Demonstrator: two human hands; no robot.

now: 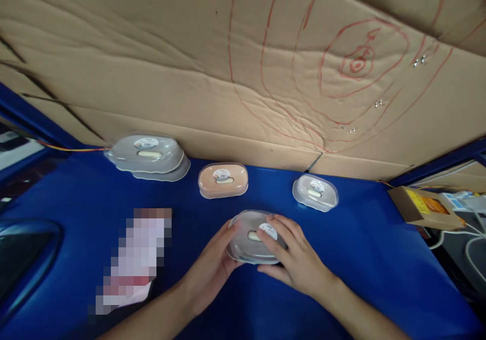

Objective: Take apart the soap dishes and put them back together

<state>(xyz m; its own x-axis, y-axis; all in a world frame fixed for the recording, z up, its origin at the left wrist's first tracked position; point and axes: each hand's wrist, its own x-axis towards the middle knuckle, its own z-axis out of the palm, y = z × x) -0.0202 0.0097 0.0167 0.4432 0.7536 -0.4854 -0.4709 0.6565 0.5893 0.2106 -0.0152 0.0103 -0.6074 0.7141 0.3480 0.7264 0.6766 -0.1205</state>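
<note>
Three single cases (243, 251) (207, 182) (328, 194), one grey stack (125, 160)

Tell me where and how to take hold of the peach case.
I'd grip the peach case by its two rounded short ends, coming from the front and slightly above: it lies flat, long side facing the person, and the cardboard wall stands behind it.

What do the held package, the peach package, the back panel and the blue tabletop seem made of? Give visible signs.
Held package: probably plastic, grey under a clear, glossy cover that shows reflections.
Peach package: likely similar plastic; a clear rim shows around the peach body.
Back panel: most likely cardboard, matt brown, creased.
Blue tabletop: smooth with faint sheen; paint or plastic, I can't tell.
</note>
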